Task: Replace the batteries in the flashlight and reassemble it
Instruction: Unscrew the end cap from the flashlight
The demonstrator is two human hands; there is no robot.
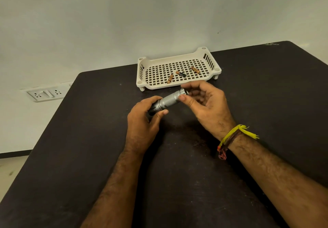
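Both our hands have a grip on the flashlight [168,100], which we hold just above the surface [88,139], a little nearer to us than the tray [177,85]. Our left hand [143,121] is wrapped round the dark head end, thumb pressed along the barrel. Our right hand [204,103] pinches the far end, the one toward the tray, between thumb and fingertips, where the tail cap [183,92] sits. Whether the cap is fully seated or partly unscrewed we cannot tell; the fingers hide the joint.

Three batteries [181,74] lie loose in the tray, apart from one another. Two look all copper-coloured and the middle one shows a black half. From here we cannot say whether they are the old set or the new one, so we cannot judge how far along we are.

We judge the step in hand to be turning the cap on the barrel. To do it well, we should keep the left hand still as the anchor and let only the right fingertips rotate, keeping the cap square to the barrel so the threads do not cross. A light pinch is enough; the knurled barrel gives the left hand purchase. If the cap comes free, we should hold the open end level or tipped up, so nothing slides out and rolls across the surface. Staying this side of the tray keeps loose parts within easy reach of it.
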